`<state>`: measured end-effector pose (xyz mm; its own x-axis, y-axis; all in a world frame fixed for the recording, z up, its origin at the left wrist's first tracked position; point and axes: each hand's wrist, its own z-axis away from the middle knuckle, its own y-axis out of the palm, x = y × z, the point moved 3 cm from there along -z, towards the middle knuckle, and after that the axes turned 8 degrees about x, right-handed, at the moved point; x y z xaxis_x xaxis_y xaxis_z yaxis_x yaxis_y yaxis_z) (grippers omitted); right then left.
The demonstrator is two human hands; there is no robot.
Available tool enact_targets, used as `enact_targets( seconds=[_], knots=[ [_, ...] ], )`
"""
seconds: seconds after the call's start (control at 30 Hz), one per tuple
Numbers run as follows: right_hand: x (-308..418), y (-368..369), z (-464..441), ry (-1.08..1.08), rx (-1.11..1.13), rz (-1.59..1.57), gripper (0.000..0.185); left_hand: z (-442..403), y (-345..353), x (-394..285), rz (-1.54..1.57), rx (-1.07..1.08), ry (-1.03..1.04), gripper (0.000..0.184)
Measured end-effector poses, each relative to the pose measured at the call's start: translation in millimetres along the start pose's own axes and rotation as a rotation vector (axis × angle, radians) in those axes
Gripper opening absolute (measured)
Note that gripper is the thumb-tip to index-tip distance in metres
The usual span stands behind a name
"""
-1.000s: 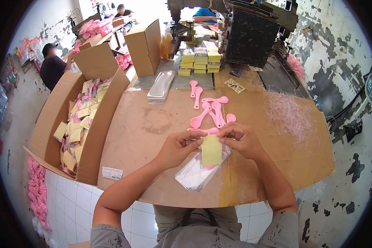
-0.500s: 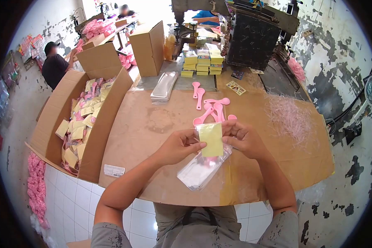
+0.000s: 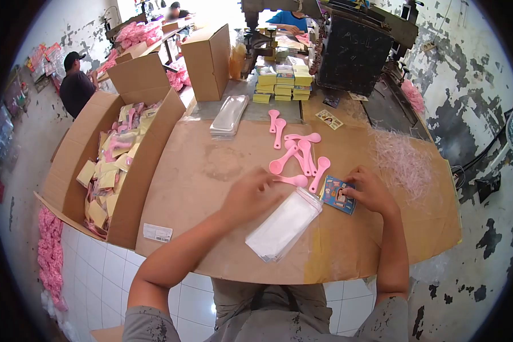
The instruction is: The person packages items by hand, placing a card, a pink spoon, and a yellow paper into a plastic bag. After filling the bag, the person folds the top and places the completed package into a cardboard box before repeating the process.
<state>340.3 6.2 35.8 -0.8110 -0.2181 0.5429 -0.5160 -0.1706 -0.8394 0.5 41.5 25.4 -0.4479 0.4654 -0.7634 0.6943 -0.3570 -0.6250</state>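
Observation:
My left hand [image 3: 253, 195] is smeared by motion above the cardboard, close to the handle end of a pink measuring spoon [image 3: 295, 180]; whether its fingers grip the spoon cannot be made out. At the right, my right hand [image 3: 370, 191] has thumb and fingers on a small stack of blue printed cards [image 3: 337, 196], gripping at the upper right edge. Between the hands lies a slanted pile of clear plastic bags [image 3: 285, 225], its upper end touching the cards. More pink spoons [image 3: 305, 155] are scattered just beyond.
On the left stands an open carton [image 3: 122, 211] full of packed cards and spoons. Farther back are more clear bags [image 3: 229, 115], stacked yellow-edged cards [image 3: 282, 82] and a black machine [image 3: 353, 48]. Pink plastic shreds [image 3: 402, 162] lie right. Other people are at the back and left.
The yellow-backed packet both hands held is out of them. My hands have moved apart, the right onto the blue cards, the left beside the spoons. Another pink spoon shows on top in the carton.

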Motion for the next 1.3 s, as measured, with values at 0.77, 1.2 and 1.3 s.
enact_targets(
  seconds=[0.77, 1.2, 1.3],
  knots=[
    [70.7, 46.9, -5.0, -0.368, 0.157, -0.249, 0.016, 4.7, 27.7, 7.5, 0.232, -0.063, 0.023, 0.008],
    [61.4, 40.0, -8.9, -0.155, -0.212, -0.829, 0.021, 0.4, 16.3, -1.2, 0.89, 0.209, -0.037, 0.059],
    [59.5, 40.5, -7.4, -0.175, -0.271, -0.892, 0.025, 4.1, 22.1, -3.9, 0.823, 0.241, -0.037, 0.062]
  ],
)
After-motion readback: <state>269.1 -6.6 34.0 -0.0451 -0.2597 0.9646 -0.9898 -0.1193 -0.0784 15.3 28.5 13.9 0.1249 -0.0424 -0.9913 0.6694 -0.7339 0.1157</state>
